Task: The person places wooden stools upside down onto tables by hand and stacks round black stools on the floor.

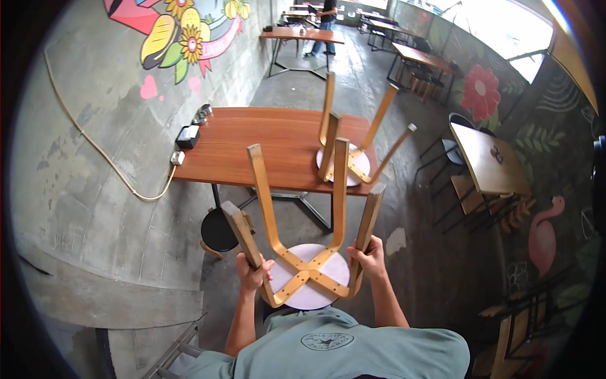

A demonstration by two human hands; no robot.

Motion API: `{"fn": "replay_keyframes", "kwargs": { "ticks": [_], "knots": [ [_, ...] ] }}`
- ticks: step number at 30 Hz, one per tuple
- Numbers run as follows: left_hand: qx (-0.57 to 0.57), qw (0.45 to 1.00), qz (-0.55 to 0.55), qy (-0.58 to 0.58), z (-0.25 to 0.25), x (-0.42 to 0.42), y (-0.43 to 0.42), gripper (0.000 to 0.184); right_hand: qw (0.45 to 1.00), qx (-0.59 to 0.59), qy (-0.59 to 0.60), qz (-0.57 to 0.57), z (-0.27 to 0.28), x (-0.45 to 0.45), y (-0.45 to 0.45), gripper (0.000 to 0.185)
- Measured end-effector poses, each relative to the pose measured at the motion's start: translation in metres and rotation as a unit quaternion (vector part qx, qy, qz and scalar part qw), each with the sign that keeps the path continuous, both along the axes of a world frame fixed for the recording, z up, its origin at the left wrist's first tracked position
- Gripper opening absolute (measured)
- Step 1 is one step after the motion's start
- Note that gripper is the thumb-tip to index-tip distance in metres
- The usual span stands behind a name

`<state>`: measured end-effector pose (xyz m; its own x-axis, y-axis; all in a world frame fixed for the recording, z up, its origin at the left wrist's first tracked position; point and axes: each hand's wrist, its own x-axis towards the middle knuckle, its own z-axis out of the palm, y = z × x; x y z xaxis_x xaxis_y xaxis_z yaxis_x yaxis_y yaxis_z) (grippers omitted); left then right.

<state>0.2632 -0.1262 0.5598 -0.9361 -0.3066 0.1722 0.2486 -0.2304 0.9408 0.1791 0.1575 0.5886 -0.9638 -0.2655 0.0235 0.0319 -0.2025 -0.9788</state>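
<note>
Upside down in front of my body is a wooden stool (308, 275), its pale round seat facing down and its bent legs pointing up. My left hand (254, 271) is wrapped round its near left leg. Round the near right leg my right hand (368, 256) is closed. Just beyond stands a reddish-brown table (265, 142). A second stool (344, 165) rests upside down on that table's right end, legs in the air. Below the table's near left side, a stool with a black round seat (219, 230) stands on the floor.
A napkin holder (187, 136) and small metal containers (202, 114) sit at the table's left end, by a wall socket (177, 158) with a cable. A light wooden table (489, 158) with chairs is at right. Farther back, a person (327, 25) stands near another table (303, 35).
</note>
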Motion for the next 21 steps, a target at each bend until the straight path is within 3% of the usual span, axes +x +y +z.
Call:
{"fn": "replay_keyframes", "kwargs": {
  "ticks": [10,21],
  "knots": [
    [-0.079,0.991,0.105,0.021,0.000,-0.059,-0.134,0.024,0.997,0.006,0.074,-0.037,-0.024,-0.092,-0.156,0.013],
    [-0.125,0.989,0.041,0.063,-0.044,-0.216,-0.240,0.029,0.981,-0.009,0.104,-0.163,-0.063,-0.192,-0.247,0.011]
  ]
}}
